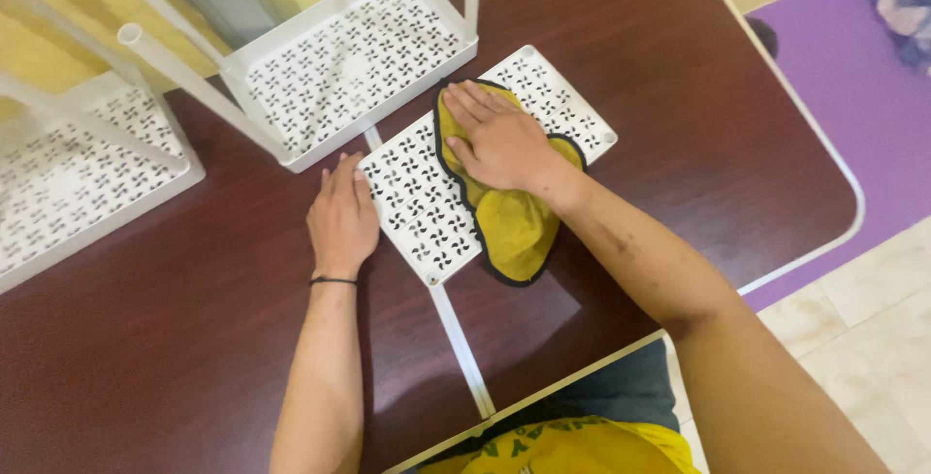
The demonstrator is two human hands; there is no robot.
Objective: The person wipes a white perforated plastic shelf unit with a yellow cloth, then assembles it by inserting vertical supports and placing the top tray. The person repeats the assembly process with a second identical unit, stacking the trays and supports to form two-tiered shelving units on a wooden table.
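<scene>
Nearest me, left hand (341,217) steadies the white panel (417,198), fingers flat together; right hand (499,140), fingers spread, presses yellow cloth (514,227) there, wiping seemingly midway.

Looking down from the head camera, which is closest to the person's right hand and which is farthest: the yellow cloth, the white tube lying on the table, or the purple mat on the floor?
From the right hand:
1. Yellow cloth: directly under the palm, on the flat white perforated panel.
2. White tube: on the dark table, toward the person's body.
3. Purple mat: on the floor beyond the table's right edge.
</scene>
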